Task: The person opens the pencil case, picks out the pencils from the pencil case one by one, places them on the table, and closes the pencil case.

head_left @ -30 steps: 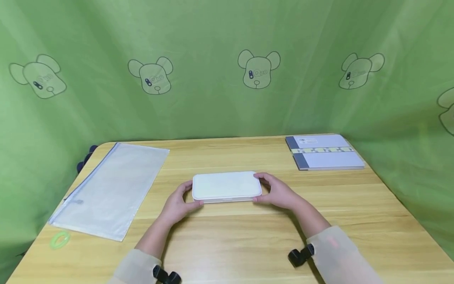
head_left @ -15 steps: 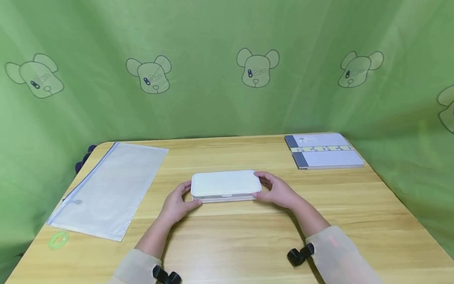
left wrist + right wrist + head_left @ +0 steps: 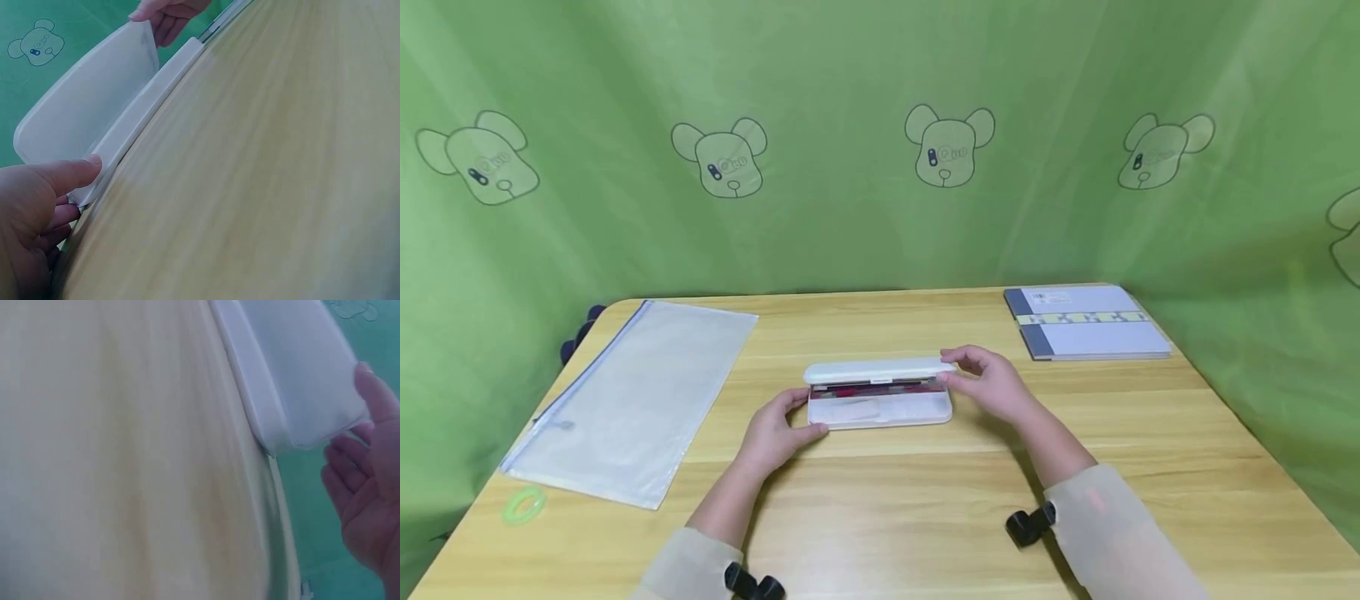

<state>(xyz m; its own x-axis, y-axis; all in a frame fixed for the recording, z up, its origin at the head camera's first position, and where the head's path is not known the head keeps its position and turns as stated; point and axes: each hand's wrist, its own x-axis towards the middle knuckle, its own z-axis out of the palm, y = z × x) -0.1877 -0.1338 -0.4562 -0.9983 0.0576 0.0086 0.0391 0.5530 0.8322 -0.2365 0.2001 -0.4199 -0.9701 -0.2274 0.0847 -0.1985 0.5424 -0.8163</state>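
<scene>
A white pencil case [image 3: 917,408] lies in the middle of the wooden table, its lid [image 3: 874,370] tilted up along the far side. Inside it show dark and red slender things [image 3: 865,389], too small to name. My left hand [image 3: 772,433] grips the base at its left end, thumb on the near corner; the left wrist view has that thumb [image 3: 78,174] on the white edge. At the right end, my right hand [image 3: 996,387] pinches the lid's corner between thumb and fingers. In the right wrist view the raised lid [image 3: 306,369] hides part of those fingers.
A translucent zip bag [image 3: 636,400] lies flat on the left of the table [image 3: 910,517], with a light green ring [image 3: 523,505] by its near corner. At the back right rests a grey-and-lilac notebook [image 3: 1090,333] with a patterned band. A green curtain [image 3: 835,242] hangs behind.
The pencil case's lid has swung up from closed, showing the inside. My right hand has risen with the lid's corner, while my left hand has stayed on the base.
</scene>
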